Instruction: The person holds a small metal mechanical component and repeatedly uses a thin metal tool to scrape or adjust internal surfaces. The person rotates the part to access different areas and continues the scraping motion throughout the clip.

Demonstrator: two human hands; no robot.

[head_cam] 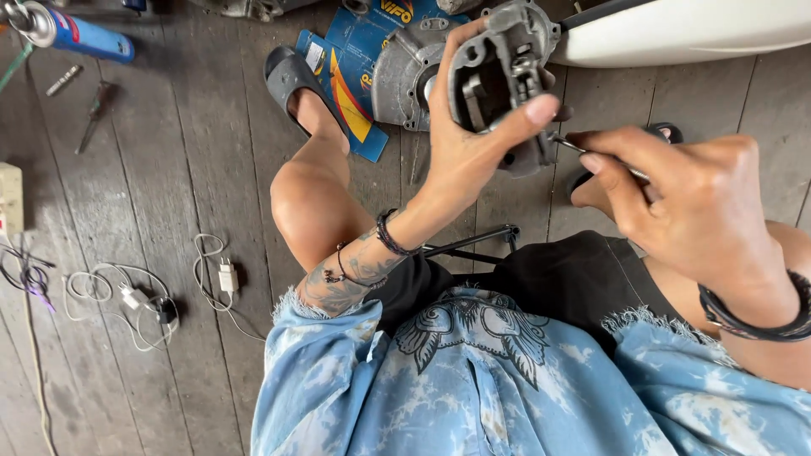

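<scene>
Flat blue cardboard package point(359, 63) with orange-yellow swoosh on floor, under grey engine casing point(405, 72)

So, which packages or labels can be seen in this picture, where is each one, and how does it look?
Flat blue cardboard packages: on the wooden floor at top centre, partly under a grey metal housing; blue with yellow and red curved stripes.
Blue spray can: lying at top left; blue cylinder with a small red and white label and a silver top.
No screens or signs are in view.
</scene>
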